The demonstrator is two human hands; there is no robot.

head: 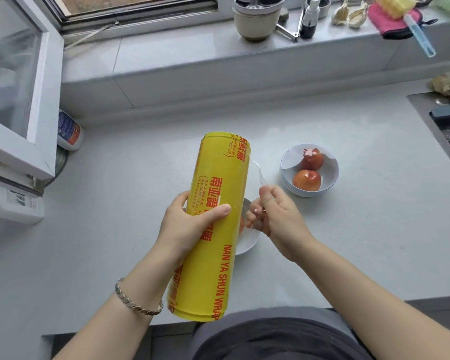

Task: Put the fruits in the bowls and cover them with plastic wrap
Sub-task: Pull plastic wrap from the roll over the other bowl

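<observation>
The left hand (192, 219) is gripping a yellow roll (213, 224) of plastic wrap around its middle, thumb lying across the front and fingers curling behind. The roll is hanging above the grey bench (115, 203), tilted, its far end leaning away from the person and its near end reaching over the bench edge. The right hand (273, 216) is pinching a thin twisted strip of film (259, 172) that is running from the fingertips up to the roll's right side near the top. A bracelet (138, 302) is sitting on the left wrist.

Two white bowls are resting on the bench. The far bowl (333, 172), right of the roll, is holding two red fruits (307, 180), one behind the other. The near bowl (247, 242) is lying mostly hidden behind the roll and right hand; only a sliver of reddish fruit (241, 224) is showing in it. A sink (447, 126) is sitting at the right edge.
</observation>
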